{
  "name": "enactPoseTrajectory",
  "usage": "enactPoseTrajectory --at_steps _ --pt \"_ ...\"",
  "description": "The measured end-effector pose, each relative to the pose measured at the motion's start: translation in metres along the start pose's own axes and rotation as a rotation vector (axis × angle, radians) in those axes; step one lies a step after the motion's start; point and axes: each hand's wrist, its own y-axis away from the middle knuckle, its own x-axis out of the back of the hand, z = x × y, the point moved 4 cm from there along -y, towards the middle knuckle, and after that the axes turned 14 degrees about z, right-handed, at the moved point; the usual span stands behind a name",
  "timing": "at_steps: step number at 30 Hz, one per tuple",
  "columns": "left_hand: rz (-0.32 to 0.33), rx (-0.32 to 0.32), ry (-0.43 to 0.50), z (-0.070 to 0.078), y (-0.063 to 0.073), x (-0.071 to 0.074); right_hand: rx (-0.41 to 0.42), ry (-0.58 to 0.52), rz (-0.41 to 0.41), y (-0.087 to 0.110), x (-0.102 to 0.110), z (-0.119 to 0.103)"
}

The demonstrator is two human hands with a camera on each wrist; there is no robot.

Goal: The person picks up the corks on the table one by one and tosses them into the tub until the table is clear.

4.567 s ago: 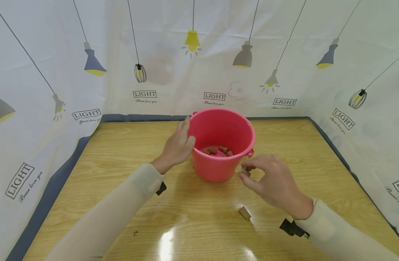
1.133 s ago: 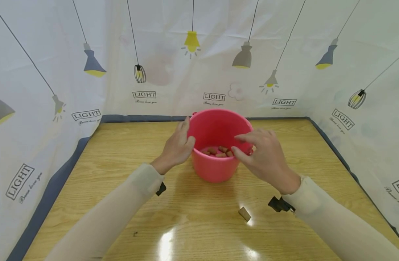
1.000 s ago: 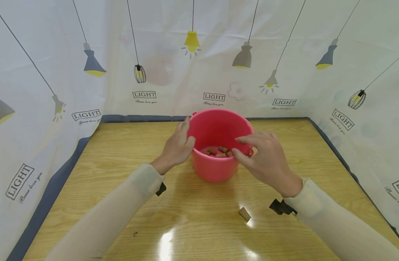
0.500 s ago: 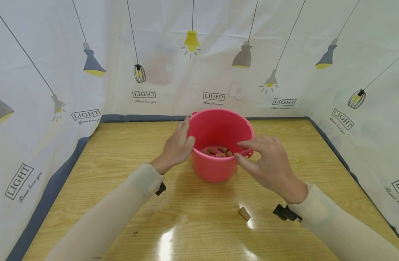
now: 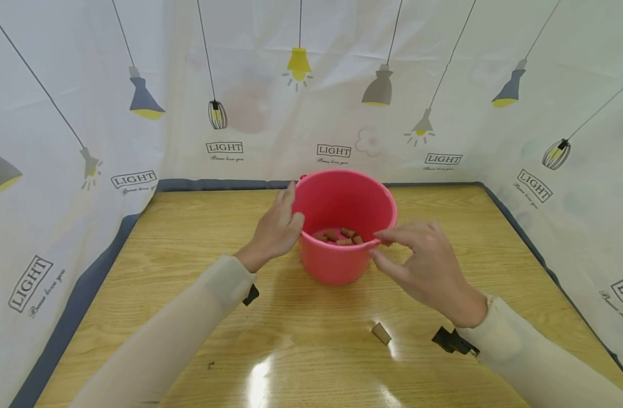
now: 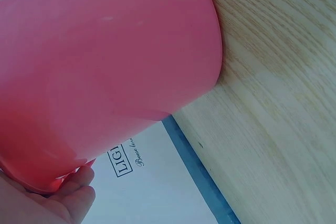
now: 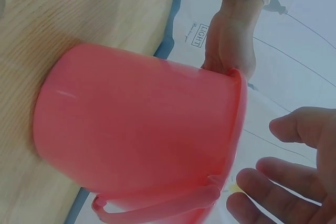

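A pink bucket (image 5: 337,266) stands upright on the wooden table in the head view. Several small brown cork-like pieces (image 5: 345,242) lie on its bottom. My left hand (image 5: 276,226) grips the left side of the bucket's rim, thumb on the near side; in the left wrist view its fingertips (image 6: 79,184) curl around the rim. Close to the right side of the rim is my right hand (image 5: 426,263), fingers and thumb apart with nothing between them, as the right wrist view also shows. One tan cork-like piece (image 5: 381,333) lies on the table in front of the bucket.
The wooden table (image 5: 163,317) is bordered by a white curtain (image 5: 271,102) printed with lamps, its dark blue hem along the table's back and sides. A tiny dark speck (image 5: 211,365) lies on the left front. In the right wrist view the bucket's handle (image 7: 163,208) hangs down its side.
Earlier my right hand pinched a small piece beside the bucket, then was over the rim with fingers apart; one more piece shows inside. Since then it has drawn back down and right.
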Motion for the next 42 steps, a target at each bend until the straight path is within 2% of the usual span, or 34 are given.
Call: enactPoseTrajectory --at_steps 9,26,33,42 --pt "0.002 -0.001 -0.003 0.0 0.0 -0.001 -0.029 0.012 -0.044 0.009 -0.001 0.004" --pt "0.001 -0.001 -0.009 -0.001 -0.001 0.0 -0.019 0.016 -0.124 0.032 -0.016 0.009" --pt "0.0 -0.002 -0.007 -0.001 -0.001 0.0 -0.05 0.028 -0.162 0.038 -0.02 0.011" --pt "-0.001 0.002 -0.008 -0.001 -0.001 0.0 -0.053 0.085 -0.235 0.044 -0.022 0.011"
